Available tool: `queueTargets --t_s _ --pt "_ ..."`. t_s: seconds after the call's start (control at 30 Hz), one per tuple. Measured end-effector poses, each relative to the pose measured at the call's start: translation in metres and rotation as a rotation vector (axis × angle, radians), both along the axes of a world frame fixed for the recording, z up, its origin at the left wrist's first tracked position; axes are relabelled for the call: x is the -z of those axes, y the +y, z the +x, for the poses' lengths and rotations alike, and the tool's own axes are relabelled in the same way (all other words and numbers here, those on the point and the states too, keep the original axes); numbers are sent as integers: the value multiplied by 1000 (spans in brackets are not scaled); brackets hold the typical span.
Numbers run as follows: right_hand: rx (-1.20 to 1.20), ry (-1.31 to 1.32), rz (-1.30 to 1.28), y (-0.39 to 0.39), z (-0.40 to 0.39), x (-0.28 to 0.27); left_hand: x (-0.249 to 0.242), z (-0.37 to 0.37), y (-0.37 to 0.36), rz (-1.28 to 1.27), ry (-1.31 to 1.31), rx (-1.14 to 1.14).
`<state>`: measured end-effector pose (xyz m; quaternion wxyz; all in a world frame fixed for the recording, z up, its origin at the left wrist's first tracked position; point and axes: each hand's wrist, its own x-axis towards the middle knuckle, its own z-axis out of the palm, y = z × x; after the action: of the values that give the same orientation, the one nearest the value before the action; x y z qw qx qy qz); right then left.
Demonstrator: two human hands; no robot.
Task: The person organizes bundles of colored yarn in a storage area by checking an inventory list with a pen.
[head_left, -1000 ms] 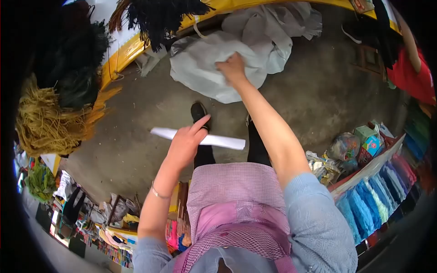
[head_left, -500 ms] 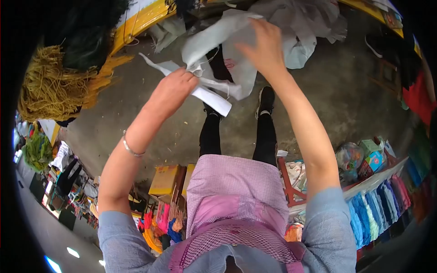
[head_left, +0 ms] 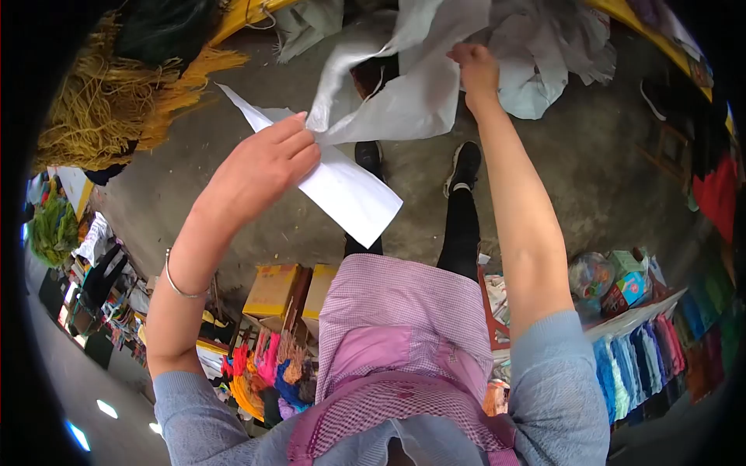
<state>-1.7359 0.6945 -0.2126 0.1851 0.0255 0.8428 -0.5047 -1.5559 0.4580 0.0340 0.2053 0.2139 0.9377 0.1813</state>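
My left hand (head_left: 268,167) is closed on a white sheet of paper (head_left: 351,198) and, at the same spot, on the gathered edge of a whitish translucent plastic bag (head_left: 423,101). The paper sticks out on both sides of the fist, slanting down to the right. Farther up and right, my right hand (head_left: 478,74) has its fingers curled round the other side of the bag, whose edge is stretched between both hands. The bag's opening gapes between them, with something dark showing behind it. Fingertips of the right hand are partly hidden.
More crumpled plastic sheeting (head_left: 536,70) lies on the floor at the top right. Mustard-coloured yarn (head_left: 101,101) hangs at the left. Behind me stand a cardboard box (head_left: 272,291), colourful yarn bundles (head_left: 268,365) and a row of coloured skeins (head_left: 637,361). My shoes (head_left: 464,165) are on the concrete floor.
My right hand has gone from open fingers over the bag to gripping its side. The left hand has come down and left, and the bag edge is now drawn taut.
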Motion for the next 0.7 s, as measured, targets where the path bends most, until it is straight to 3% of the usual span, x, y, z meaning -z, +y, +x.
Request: queueTargets --t_s 0.07,0.1,0.13,0.2,0.23,0.3,0.37,0.43,0.47,0.5,0.57,0.7 --pt "134 -148 -481 -4 -7 -9 0 8 -3 10 6 9" --pt "31 19 -293 -5 -4 -24 3 16 -4 20 3 15" --pt "23 20 -292 -5 3 -39 6 22 -5 31 1 23" --pt "-400 289 88 -8 21 -71 8 31 -4 40 -4 23" --pt "-638 219 121 -11 27 -79 9 34 -2 53 46 -7" --pt "-990 285 278 -11 37 -70 11 38 -1 71 95 -39" --pt "-1072 243 397 -9 34 -44 9 38 -5 89 101 -88" --pt "-1335 199 617 1 26 -17 8 37 -9 77 102 -82" --pt "-1301 4 596 3 24 -12 7 38 -10 70 100 -74" --pt "-1303 2 596 8 25 -9 7 39 -12 72 98 -75" --pt "-1459 145 832 23 26 -2 6 41 -16 37 37 -76" --pt "-1233 304 568 47 33 -52 8 49 -23 47 32 -99"
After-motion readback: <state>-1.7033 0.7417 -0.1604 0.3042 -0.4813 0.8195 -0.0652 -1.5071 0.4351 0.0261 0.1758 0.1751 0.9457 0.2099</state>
